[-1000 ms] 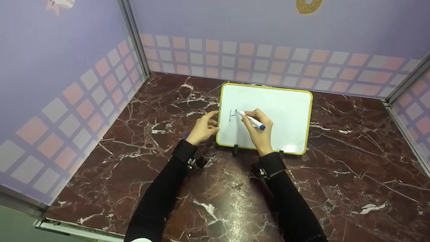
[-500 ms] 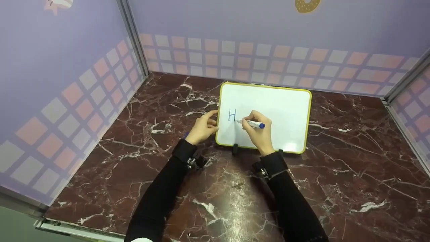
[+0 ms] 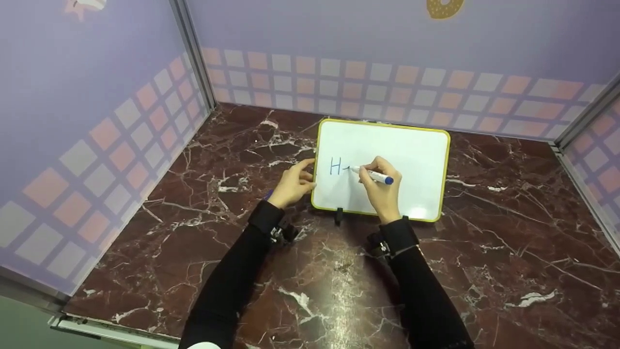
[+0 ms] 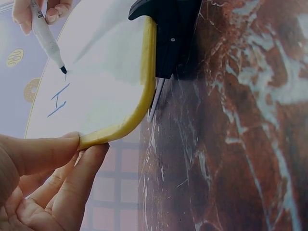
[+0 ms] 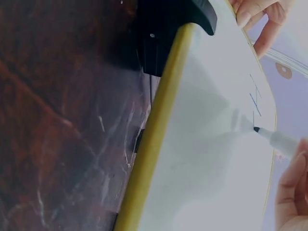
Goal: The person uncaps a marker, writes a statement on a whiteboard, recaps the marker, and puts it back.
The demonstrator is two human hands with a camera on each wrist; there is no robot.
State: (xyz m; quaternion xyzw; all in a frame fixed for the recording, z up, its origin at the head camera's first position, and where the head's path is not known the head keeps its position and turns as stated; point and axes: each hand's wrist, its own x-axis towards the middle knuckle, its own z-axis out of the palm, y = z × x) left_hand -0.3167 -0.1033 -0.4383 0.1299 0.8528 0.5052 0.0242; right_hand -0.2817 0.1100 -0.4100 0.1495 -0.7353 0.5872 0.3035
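The right hand (image 3: 385, 191) holds a marker (image 3: 379, 177) to the whiteboard (image 3: 416, 152); the left hand (image 3: 290, 185) pinches its yellow edge (image 4: 118, 131). The board stands on the bench (image 3: 489, 228), its H (image 3: 335, 166) done, but the next mark (image 3: 346, 168), too small to read, seems just begun.

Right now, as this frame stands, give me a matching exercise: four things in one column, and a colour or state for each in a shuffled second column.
Column one:
1. left hand
2. right hand
3. whiteboard
4. letter H

Column two:
A. framed in yellow
B. holding the marker
C. drawn in blue
D. pinching an edge of the board

Right pairs: 1-D, 2-B, 3-A, 4-C
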